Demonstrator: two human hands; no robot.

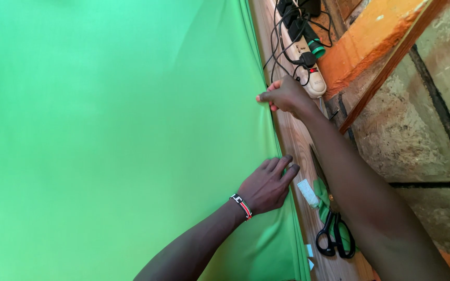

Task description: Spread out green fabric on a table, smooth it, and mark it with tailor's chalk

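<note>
A large green cloth (pixel 110 130) covers most of the wooden table (pixel 298 140), its layered edge running along the right side. My left hand (pixel 266 184), with a beaded bracelet on the wrist, lies flat on the cloth near that edge, fingers together. Farther up, my right hand (pixel 286 95) pinches the edge of the cloth between thumb and fingers. My right forearm crosses over the table strip below it.
Black-handled scissors (pixel 334 237) lie on the bare wood under my right forearm, beside a small white piece (pixel 308 193) and a green scrap (pixel 321 196). A white power strip (pixel 308 62) with black plugs and cables sits at the table's far end. A rough stone wall (pixel 417 135) stands at right.
</note>
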